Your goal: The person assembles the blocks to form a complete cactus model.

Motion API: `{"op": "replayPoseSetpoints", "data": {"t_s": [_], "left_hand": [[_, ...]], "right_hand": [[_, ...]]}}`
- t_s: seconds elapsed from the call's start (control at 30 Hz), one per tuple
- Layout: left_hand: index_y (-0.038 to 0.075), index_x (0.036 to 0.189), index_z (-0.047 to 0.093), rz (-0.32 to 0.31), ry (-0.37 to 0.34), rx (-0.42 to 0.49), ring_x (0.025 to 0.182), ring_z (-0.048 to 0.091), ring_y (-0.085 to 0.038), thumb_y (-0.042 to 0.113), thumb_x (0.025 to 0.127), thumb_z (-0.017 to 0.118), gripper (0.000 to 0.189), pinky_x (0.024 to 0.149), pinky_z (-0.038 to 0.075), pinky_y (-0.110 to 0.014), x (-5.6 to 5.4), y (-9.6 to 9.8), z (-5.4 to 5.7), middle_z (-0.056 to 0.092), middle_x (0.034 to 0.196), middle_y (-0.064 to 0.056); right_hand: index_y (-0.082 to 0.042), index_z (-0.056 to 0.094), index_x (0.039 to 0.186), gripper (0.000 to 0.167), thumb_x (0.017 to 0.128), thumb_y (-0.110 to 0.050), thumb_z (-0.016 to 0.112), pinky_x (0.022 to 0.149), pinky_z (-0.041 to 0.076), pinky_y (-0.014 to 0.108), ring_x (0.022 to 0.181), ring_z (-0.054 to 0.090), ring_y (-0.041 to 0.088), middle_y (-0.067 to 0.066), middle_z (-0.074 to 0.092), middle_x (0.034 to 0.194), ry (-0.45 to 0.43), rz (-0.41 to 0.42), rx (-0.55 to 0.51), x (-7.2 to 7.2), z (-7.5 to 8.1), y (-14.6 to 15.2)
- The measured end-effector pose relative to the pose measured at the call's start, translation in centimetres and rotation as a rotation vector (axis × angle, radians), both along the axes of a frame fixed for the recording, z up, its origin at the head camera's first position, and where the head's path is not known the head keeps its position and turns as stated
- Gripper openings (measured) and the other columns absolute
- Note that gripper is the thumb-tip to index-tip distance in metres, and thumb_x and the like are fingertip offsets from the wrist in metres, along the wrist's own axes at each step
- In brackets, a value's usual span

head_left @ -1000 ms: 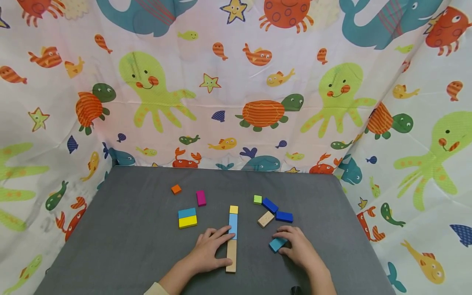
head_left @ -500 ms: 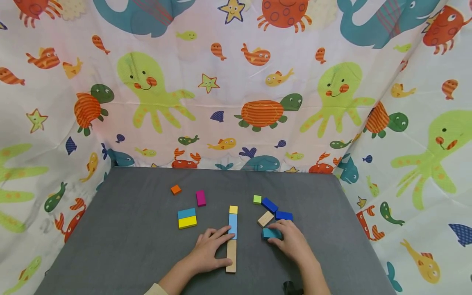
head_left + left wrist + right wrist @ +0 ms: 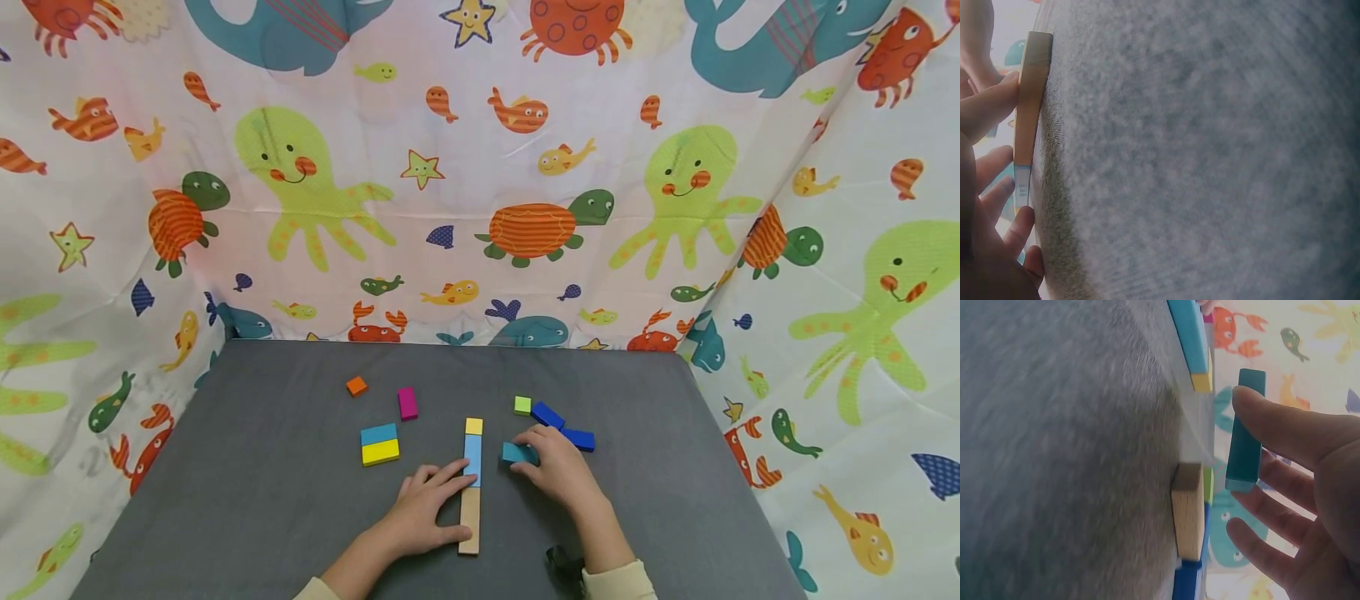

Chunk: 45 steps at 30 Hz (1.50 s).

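Note:
A straight row lies mid-table: a long wooden block, a light blue block and a small yellow block at the far end. My left hand touches the row from the left, thumb on the wooden block, fingers stretched and spread toward the light blue one. To the right of the row, my right hand pinches a teal block between thumb and fingers. It is held above the table. Below it in the right wrist view stands a short wooden block, hidden in the head view.
Left of the row lie an orange block, a magenta block, and a blue block against a yellow one. At right are a green block and two dark blue blocks. A printed curtain borders the grey table.
My right hand has carried the teal block leftward and away from me, closer to the row, now covering the short wooden block in the head view. The left hand has stayed put.

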<state>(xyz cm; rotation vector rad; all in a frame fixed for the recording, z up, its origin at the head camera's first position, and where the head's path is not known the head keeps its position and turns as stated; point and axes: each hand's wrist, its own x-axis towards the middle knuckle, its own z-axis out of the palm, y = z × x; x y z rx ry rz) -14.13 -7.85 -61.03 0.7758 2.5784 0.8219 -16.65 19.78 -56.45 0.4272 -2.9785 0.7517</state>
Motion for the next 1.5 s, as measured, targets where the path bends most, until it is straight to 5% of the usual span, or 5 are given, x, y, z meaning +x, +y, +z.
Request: {"op": "replayPoseSetpoints", "data": {"t_s": [0.57, 1.17, 1.5], "left_hand": [[0.038, 0.160, 0.048, -0.002, 0.001, -0.003, 0.133, 0.039, -0.025, 0.066, 0.092, 0.072, 0.077, 0.096, 0.035, -0.048, 0.0, -0.2, 0.0, 0.032, 0.172, 0.010], [0.037, 0.160, 0.049, 0.012, -0.013, 0.001, 0.134, 0.039, -0.027, 0.066, 0.092, 0.072, 0.078, 0.097, 0.035, -0.049, 0.1, -0.1, 0.4, 0.032, 0.173, 0.009], [0.036, 0.160, 0.048, 0.004, -0.012, 0.021, 0.132, 0.039, -0.025, 0.067, 0.092, 0.071, 0.079, 0.096, 0.035, -0.049, 0.1, -0.1, 0.5, 0.032, 0.173, 0.009]], "right_hand": [[-0.014, 0.079, 0.116, 0.033, 0.087, -0.028, 0.089, 0.097, 0.054, 0.050, 0.109, 0.065, 0.026, 0.003, 0.073, 0.112, 0.045, 0.066, 0.055, -2.5, -0.9, -2.6], [-0.014, 0.079, 0.116, 0.032, 0.089, -0.028, 0.088, 0.095, 0.050, 0.052, 0.107, 0.066, 0.025, 0.003, 0.074, 0.112, -0.015, 0.094, 0.125, -2.9, -2.1, -3.2], [-0.019, 0.080, 0.117, 0.034, 0.090, -0.038, 0.086, 0.100, 0.051, 0.056, 0.112, 0.068, 0.026, 0.001, 0.075, 0.114, 0.047, 0.080, 0.085, -2.7, -2.1, -2.8]]}}
